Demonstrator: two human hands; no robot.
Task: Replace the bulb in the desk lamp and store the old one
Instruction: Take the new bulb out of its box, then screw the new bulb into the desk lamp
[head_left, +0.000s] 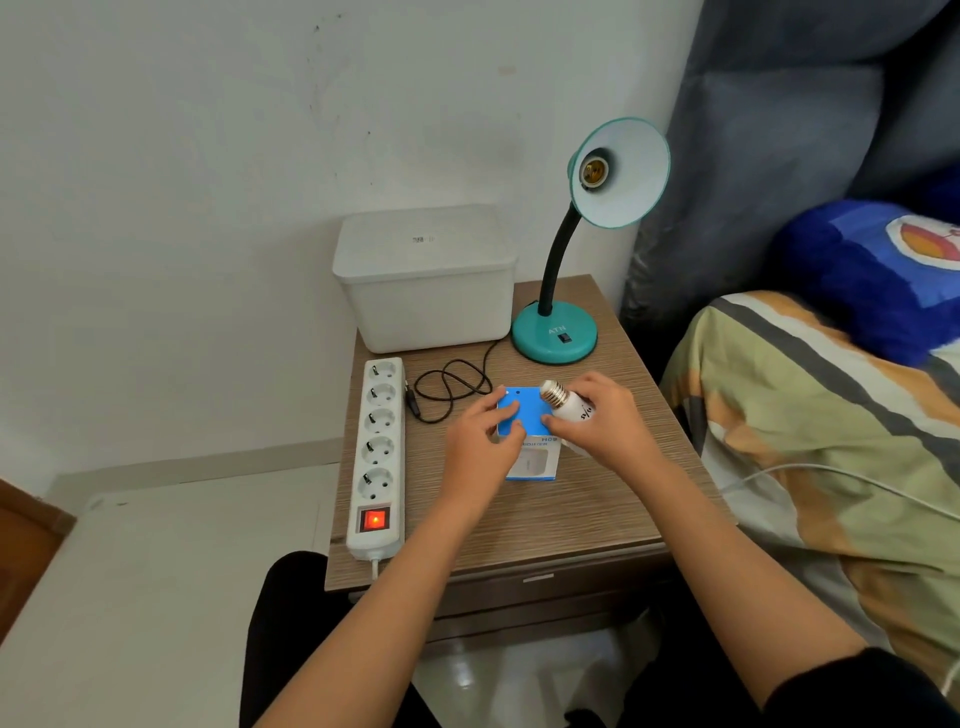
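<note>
A teal desk lamp (554, 338) stands at the back right of the wooden nightstand (571, 509). Its shade (628, 171) faces me and the socket (594, 170) inside holds no bulb. A small blue and white box (530, 441) stands in the middle of the nightstand. My left hand (480, 441) grips the box's left side, fingers on its blue top. My right hand (608, 421) holds a white bulb (569, 408) with its metal screw base pointing up and left, and its thumb also touches the box's right edge.
A white lidded plastic bin (426, 275) sits at the back left. A white power strip (376, 457) with a lit red switch lies along the left edge. The lamp's black cord and unplugged plug (447, 389) lie coiled beside it. A bed (831, 441) borders the right.
</note>
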